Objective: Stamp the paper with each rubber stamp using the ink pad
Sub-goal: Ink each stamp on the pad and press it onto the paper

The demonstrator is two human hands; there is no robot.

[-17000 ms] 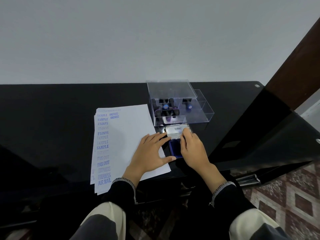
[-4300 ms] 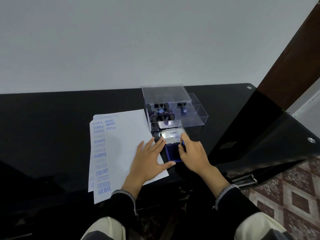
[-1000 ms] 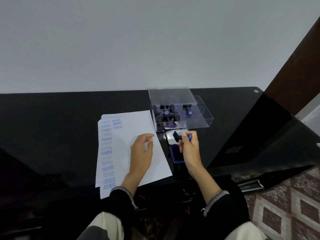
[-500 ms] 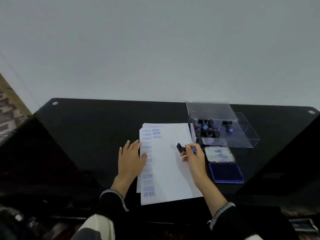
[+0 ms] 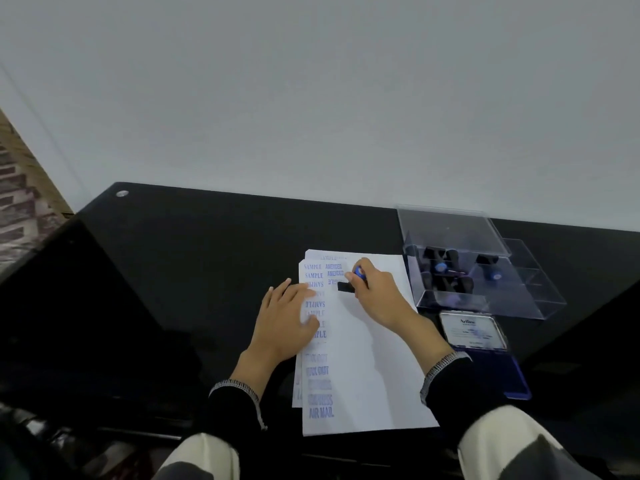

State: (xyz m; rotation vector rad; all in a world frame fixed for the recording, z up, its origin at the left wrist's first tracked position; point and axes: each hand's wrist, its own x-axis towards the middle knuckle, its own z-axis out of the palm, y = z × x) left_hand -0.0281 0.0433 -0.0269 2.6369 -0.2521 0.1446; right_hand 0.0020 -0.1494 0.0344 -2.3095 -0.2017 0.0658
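Step in hand, by the look of it: pressing an inked rubber stamp (image 5: 347,286) onto the top sheet of paper (image 5: 367,358), its black base at or just above the sheet beneath the printed words near the upper left corner. Right hand (image 5: 379,296) curled tight round the blue-capped handle, stamp projecting left of the fingers; left hand (image 5: 285,322) flat, fingers straight, pinning the left margin. Next, likely: firm even downward pressure, straight lift, return toward the clear box (image 5: 478,268) behind the open ink pad (image 5: 485,355), both right of the sheet.
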